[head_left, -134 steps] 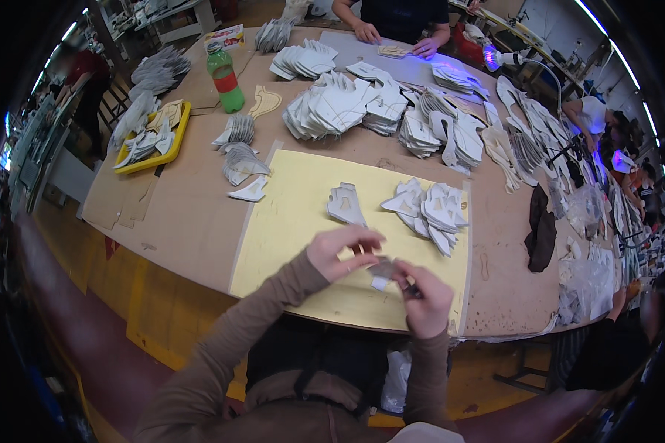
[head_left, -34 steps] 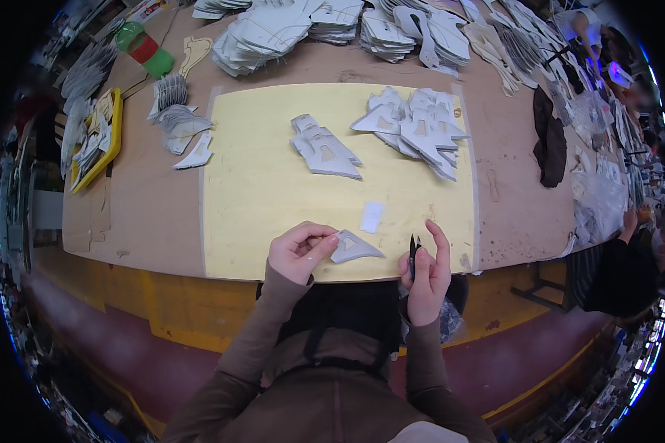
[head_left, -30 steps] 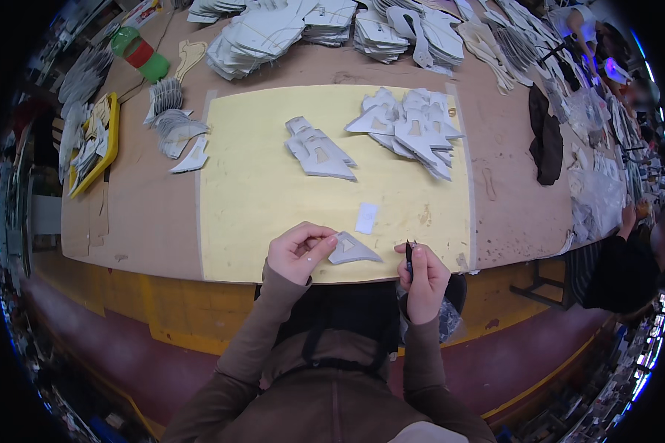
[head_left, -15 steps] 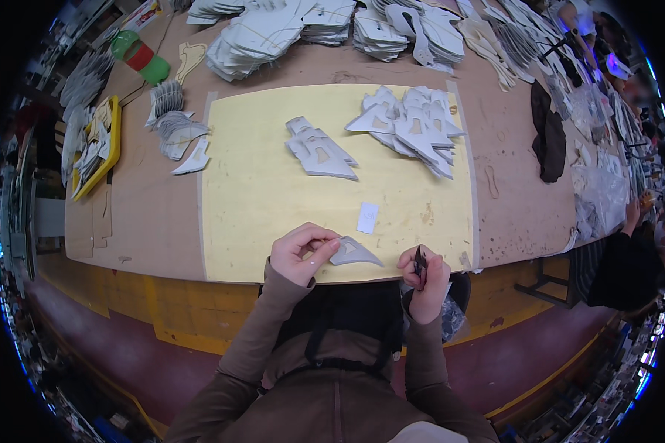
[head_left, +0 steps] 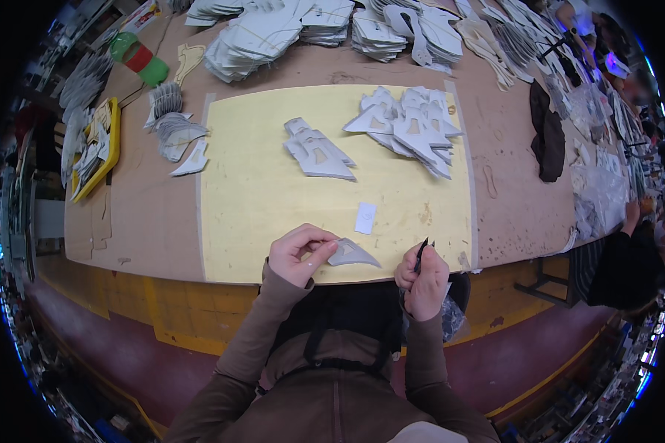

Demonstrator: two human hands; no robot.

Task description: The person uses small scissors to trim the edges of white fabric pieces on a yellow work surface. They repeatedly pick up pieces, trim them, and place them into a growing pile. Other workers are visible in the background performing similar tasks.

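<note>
Grey cut piece (head_left: 356, 255): left end hidden behind the fingers of the left hand (head_left: 301, 255). Black tool (head_left: 422, 255): grip end concealed inside the right hand (head_left: 423, 280), pointed tips only exposed. Paper slip (head_left: 366, 218): marking too small to read. Large white stack (head_left: 255, 33): cropped by the upper edge. Yellow tray (head_left: 113, 151): floor largely covered by its contents. Plastic bag (head_left: 452, 319): partly behind the right sleeve. Seated person at right (head_left: 621, 273): dim, partly lost at the dark rim.
</note>
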